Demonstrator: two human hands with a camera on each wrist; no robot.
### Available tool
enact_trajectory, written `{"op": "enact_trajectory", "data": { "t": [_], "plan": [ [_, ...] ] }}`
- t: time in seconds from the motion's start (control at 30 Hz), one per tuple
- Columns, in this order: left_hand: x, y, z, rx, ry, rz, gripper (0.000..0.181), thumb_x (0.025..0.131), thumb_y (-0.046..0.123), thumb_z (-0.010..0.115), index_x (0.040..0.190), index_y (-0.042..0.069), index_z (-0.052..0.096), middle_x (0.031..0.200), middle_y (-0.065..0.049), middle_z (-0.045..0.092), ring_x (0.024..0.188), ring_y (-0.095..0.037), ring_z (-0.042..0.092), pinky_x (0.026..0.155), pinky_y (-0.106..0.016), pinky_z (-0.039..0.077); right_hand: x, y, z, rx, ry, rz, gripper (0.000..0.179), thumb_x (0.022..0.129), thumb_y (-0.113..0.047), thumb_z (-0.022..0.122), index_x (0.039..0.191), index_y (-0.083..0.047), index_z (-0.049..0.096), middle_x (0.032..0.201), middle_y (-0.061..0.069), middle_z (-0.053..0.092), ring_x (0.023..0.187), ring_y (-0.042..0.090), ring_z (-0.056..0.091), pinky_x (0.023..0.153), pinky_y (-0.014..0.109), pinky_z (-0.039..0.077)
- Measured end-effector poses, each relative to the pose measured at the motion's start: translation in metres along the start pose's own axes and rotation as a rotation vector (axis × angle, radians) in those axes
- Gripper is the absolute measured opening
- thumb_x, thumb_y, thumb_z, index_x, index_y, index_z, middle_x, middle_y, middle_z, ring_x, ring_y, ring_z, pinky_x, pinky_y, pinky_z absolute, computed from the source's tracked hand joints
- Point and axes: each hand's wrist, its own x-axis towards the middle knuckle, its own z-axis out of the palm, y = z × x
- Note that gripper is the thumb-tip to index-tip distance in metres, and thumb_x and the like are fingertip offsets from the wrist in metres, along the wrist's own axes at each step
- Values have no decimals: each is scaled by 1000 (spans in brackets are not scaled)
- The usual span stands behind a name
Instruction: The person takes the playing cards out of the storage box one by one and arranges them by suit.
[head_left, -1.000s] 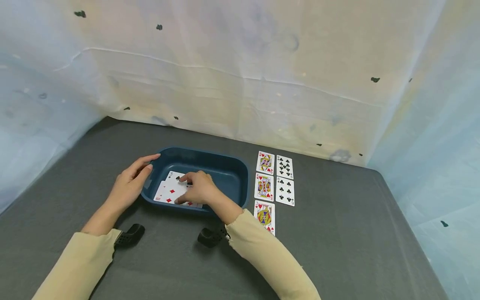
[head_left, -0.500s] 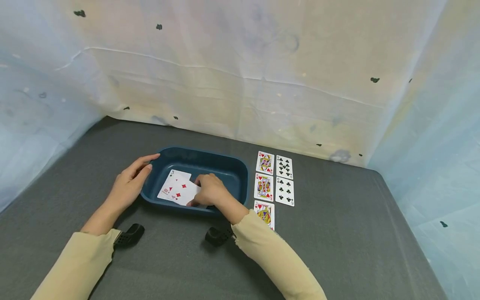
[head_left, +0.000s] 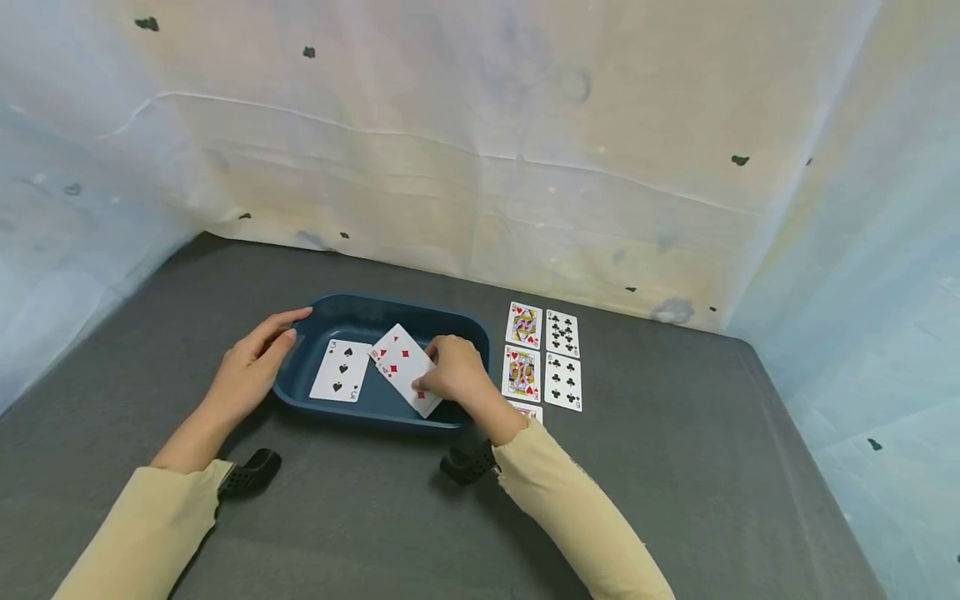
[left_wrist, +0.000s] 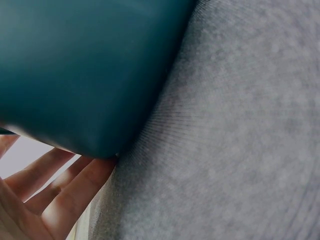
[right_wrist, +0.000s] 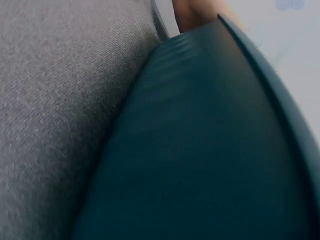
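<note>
**Diamond card at nine o'clock from the right grip**

The right hand (head_left: 456,367) is pinching the diamond card (head_left: 403,363) between thumb and fingers, a narrow grip on its right-hand side; a second card's corner seems to be showing beneath it. The diamond card is hanging or lying inside the tray (head_left: 360,310), which of the two one cannot tell, with its long axis running from eleven to five o'clock and its lower corner sitting near the tray's six o'clock wall. The three of spades (head_left: 341,371) is resting on the tray floor at nine o'clock from it.

The left hand (head_left: 251,367) is touching the tray's nine o'clock end with loosely extended fingers, carrying no card; the right hand is plainly being the nearer one.

At three o'clock from the right grip, the tray wall is standing before the king of hearts (head_left: 522,373), with the six of clubs (head_left: 563,382) lying just beyond on the counter (head_left: 712,458). A sideways move would be needing to clear that wall; wider room is opening toward four o'clock.
</note>
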Motion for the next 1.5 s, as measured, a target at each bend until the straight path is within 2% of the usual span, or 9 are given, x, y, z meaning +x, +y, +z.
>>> {"op": "enact_trajectory", "data": {
  "t": [0.17,0.37,0.53,0.8,0.97,1.17,1.33,1.43,1.5],
  "plan": [
    [-1,0,0,-2,5,1,41,105,31,37,143,20,46,83,-9,44,63,-13,39,56,-29,32,-3,1,-6,32,24,-14,36,78,-16,80,110,-5,68,90,9,63,77,19,60,60,25,50],
    [-1,1,-1,2,2,1,41,105,32,36,143,20,46,83,-8,43,68,-12,40,58,-28,33,-7,2,-10,57,42,-47,29,81,-13,76,108,-7,68,90,9,64,77,19,59,61,26,49],
    [-1,0,0,7,-3,-1,41,105,32,36,144,20,45,84,-8,43,75,-13,42,61,-27,33,-7,5,-10,73,49,-71,27,83,-11,74,108,-7,67,87,8,61,76,17,55,59,24,44],
    [-1,-1,0,8,-6,4,41,105,31,35,144,19,44,84,-8,43,76,-15,42,61,-27,33,-7,7,-10,96,43,-145,23,86,-8,68,109,-3,66,77,5,54,67,16,49,56,22,38],
    [0,-1,0,12,-10,-3,42,105,31,35,145,20,44,84,-9,43,79,-18,43,62,-28,33,-6,8,-10,83,18,-148,25,89,-8,64,114,-3,65,84,9,58,70,17,50,57,22,38],
    [1,0,0,18,-10,-8,42,105,32,34,145,20,44,85,-8,42,80,-17,42,64,-28,33,-7,9,-9,166,71,-150,28,93,-7,59,121,-4,60,101,14,66,78,18,61,62,24,52],
    [1,1,0,12,-13,-10,42,105,32,34,145,20,43,85,-9,43,80,-18,43,63,-28,33,-11,16,-14,264,84,-209,46,93,-4,56,138,-9,46,111,16,62,87,22,65,64,27,53],
    [0,0,0,7,-12,-14,42,105,32,34,145,21,43,85,-9,42,81,-19,43,63,-28,33,-13,22,-17,289,86,-253,52,92,-2,55,141,-12,42,116,16,59,93,23,66,64,27,52],
    [0,0,0,9,-11,-18,42,105,32,34,145,21,43,85,-9,42,85,-18,44,65,-28,33,-14,27,-20,305,102,-291,50,91,-1,55,139,-11,46,118,16,58,96,25,65,64,26,52]
  ]
}}
